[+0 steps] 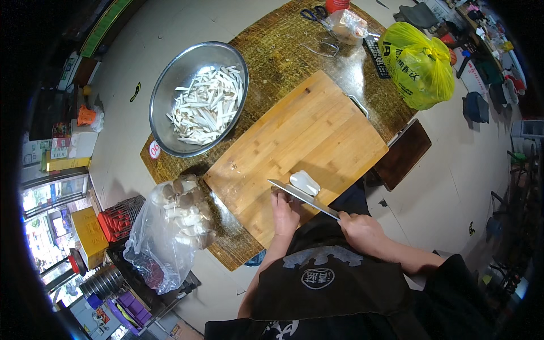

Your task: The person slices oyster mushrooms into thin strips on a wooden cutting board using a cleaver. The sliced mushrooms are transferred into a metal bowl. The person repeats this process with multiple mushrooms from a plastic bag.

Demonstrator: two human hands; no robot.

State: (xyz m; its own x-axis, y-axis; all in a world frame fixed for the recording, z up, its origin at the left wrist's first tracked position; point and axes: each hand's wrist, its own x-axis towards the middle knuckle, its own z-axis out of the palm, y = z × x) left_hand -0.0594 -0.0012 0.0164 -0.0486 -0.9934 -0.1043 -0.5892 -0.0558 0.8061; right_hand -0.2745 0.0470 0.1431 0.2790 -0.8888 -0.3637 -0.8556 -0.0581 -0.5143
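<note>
My right hand (361, 233) grips the handle of a kitchen knife (304, 198), whose blade slants up to the left over a bamboo cutting board (297, 131). Just beyond the blade lies a pale cut mushroom piece (304, 182). My left hand (285, 214) is close behind the blade with bent fingers; the knife partly hides whatever lies under the fingertips. A steel bowl (158, 106) at the upper left contains many white mushroom strips (208, 106). Left of the board, whole king oyster mushrooms (187, 208) fill a clear plastic bag (157, 246).
The board rests on a worn wooden table (272, 46). Toward its far end are scissors (314, 15), a clear bag (346, 27), a keyboard (376, 57) and a tied yellow bag (414, 68). A brown stool (403, 155) stands right of the table; a red basket (117, 221) is at left.
</note>
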